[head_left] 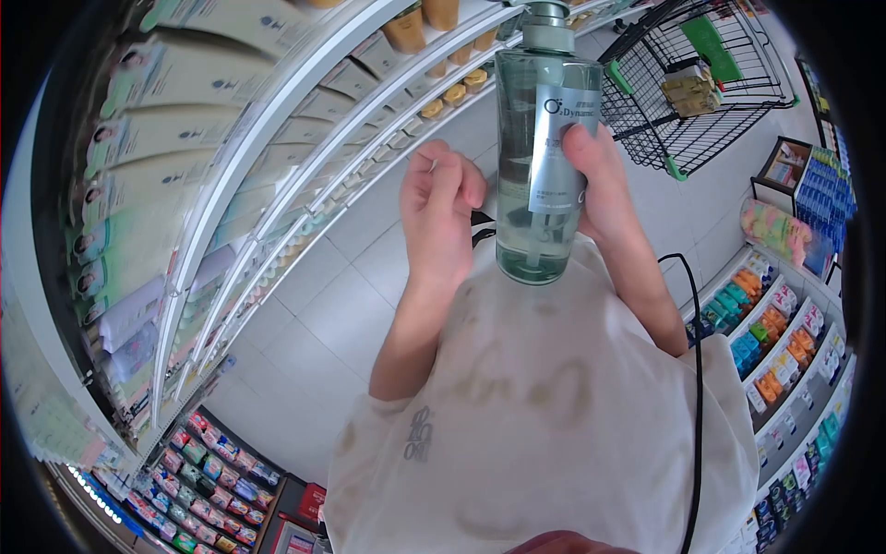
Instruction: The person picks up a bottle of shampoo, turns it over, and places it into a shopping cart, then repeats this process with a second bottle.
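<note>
My right hand (604, 185) grips a green, see-through pump bottle (521, 157) from its right side, the thumb pressed over the front. The bottle is upright before my chest, and its silver label (554, 166) faces me, with "Dynamic" legible on it. Liquid shows through the lower part of the bottle. The pump head (544, 23) is cut off at the top edge of the view. Just left of the bottle, apart from it, my left hand (441, 185) is raised with its fingers curled in a loose fist; I see nothing in it.
White shelves (208, 175) of boxed and packaged goods run along the left. A black wire shopping cart (646, 120) with a yellowish package (690, 90) inside stands at upper right. More stocked shelves (784, 351) are at right and lower left. A black cable (699, 415) hangs beside my shirt.
</note>
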`<state>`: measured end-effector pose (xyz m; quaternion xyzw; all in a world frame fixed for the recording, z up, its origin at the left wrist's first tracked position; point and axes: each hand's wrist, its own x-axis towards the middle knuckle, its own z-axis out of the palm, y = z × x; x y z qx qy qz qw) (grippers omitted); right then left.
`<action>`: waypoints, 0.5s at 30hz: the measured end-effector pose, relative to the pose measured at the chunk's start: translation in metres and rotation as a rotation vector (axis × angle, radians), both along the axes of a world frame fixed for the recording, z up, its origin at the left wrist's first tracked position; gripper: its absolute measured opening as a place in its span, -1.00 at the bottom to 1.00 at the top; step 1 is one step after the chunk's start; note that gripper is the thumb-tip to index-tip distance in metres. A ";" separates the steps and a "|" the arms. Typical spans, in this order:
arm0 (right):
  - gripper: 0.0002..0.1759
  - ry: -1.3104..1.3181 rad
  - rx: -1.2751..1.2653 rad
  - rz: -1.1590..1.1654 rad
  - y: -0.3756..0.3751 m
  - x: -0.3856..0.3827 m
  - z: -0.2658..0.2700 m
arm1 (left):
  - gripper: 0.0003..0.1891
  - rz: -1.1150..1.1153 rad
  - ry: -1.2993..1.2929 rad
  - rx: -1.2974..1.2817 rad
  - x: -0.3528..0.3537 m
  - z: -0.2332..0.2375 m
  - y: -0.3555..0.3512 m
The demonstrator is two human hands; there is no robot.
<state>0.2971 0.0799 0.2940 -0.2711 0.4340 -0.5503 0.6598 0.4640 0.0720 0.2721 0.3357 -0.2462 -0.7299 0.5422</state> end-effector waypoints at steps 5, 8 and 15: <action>-0.32 0.051 0.025 0.007 -0.024 -0.034 -0.001 | -0.83 0.007 -0.006 0.059 -0.037 -0.005 -0.011; -0.32 0.095 0.054 0.009 -0.035 -0.054 -0.006 | -0.79 -0.001 -0.006 0.046 -0.061 -0.008 -0.017; -0.30 0.013 0.149 -0.015 -0.052 -0.086 -0.011 | -0.81 0.018 0.051 0.060 -0.101 -0.008 -0.030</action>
